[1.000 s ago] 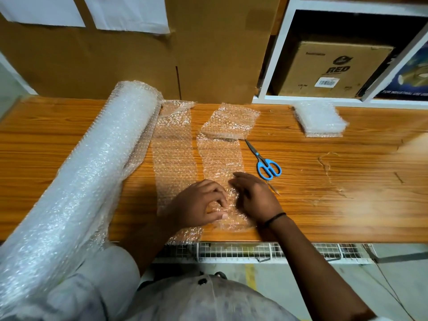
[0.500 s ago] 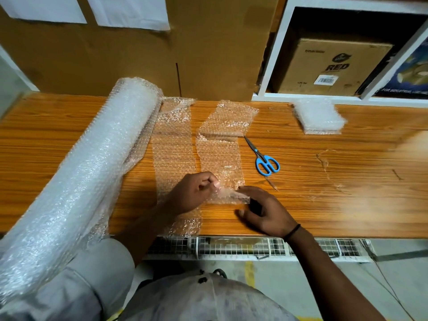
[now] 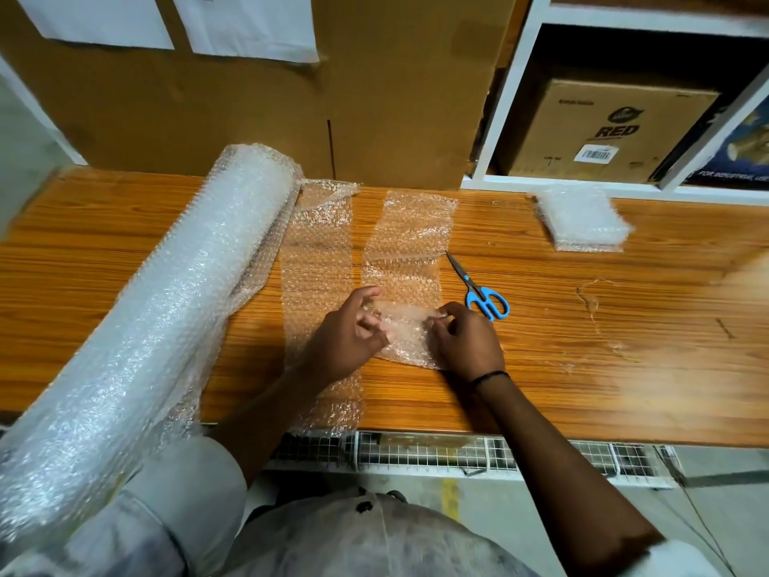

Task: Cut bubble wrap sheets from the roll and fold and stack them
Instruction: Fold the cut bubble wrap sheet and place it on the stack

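Note:
A big bubble wrap roll (image 3: 166, 310) lies diagonally across the left of the wooden table (image 3: 582, 368), its loose end (image 3: 318, 260) spread flat beside it. A cut strip (image 3: 410, 251) lies to the right of that. Its near end is folded over into a thicker wad (image 3: 405, 333). My left hand (image 3: 347, 333) pinches the left side of the fold, and my right hand (image 3: 464, 341) pinches its right side. Blue-handled scissors (image 3: 478, 291) lie shut just right of the strip. A stack of folded sheets (image 3: 582, 220) sits at the back right.
A large cardboard panel (image 3: 333, 97) stands behind the table. A white shelf (image 3: 512, 97) at the back right holds a cardboard box (image 3: 616, 131). A wire tray (image 3: 437, 453) runs under the table's front edge.
The strip's near end has been folded away from me, up onto itself. Both hands moved further onto the table with the fold. My right hand went from lying on the table to pinching the wrap.

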